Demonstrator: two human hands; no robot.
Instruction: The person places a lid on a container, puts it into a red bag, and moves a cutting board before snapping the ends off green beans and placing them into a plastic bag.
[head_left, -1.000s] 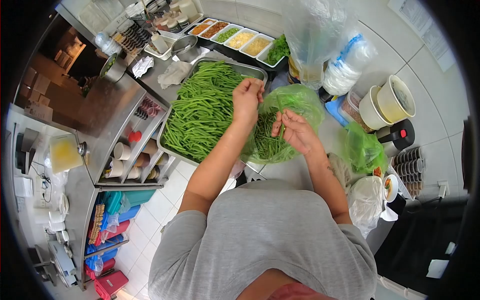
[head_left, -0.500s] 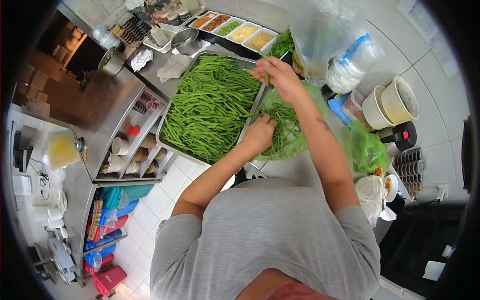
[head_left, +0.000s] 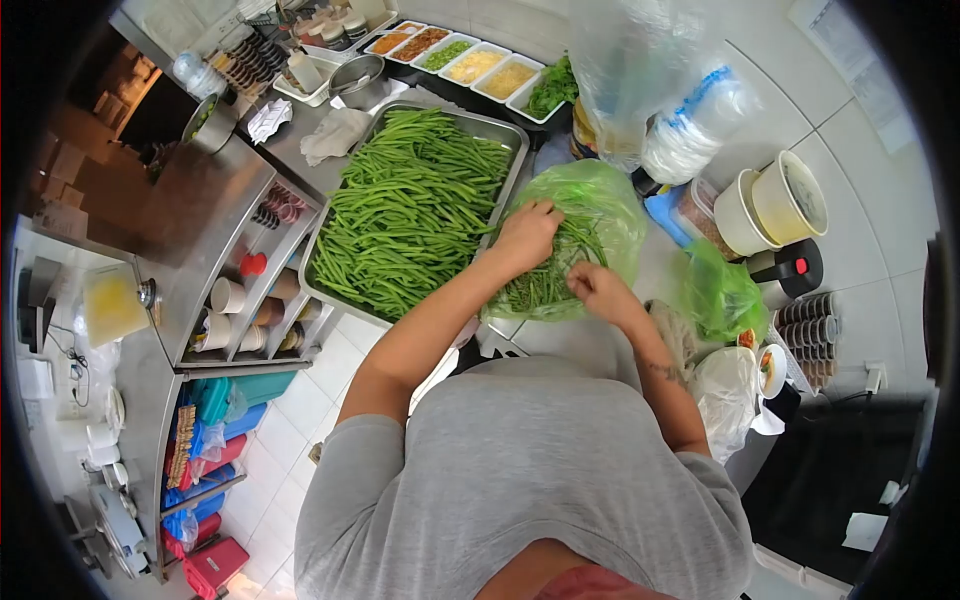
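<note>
A pale green plastic bag (head_left: 610, 205) lies wide on the counter, with thin green beans and bits (head_left: 540, 285) inside. My left hand (head_left: 530, 237) rests at the bag's left side over the beans, fingers curled; what they hold is hidden. Close by on the right, my right hand (head_left: 603, 293) is closed at the beans in the bag, its fingertips pinched around green beans, partly hidden. Left of the bag, a large metal tray (head_left: 522, 150) carries a heaped pile of long green beans (head_left: 415, 200).
Behind the tray stand white containers of chopped toppings (head_left: 475, 66) and a metal bowl (head_left: 358, 80). A crumpled cloth (head_left: 335, 137) lies by the tray's corner. To the right are a green bag (head_left: 722, 290), tubs (head_left: 790, 200), and hanging plastic bags (head_left: 640, 70).
My right hand has come down from above the tray's right edge to the near right side of the bag. My left hand has shifted slightly up and away from me. The view has shifted slightly.
</note>
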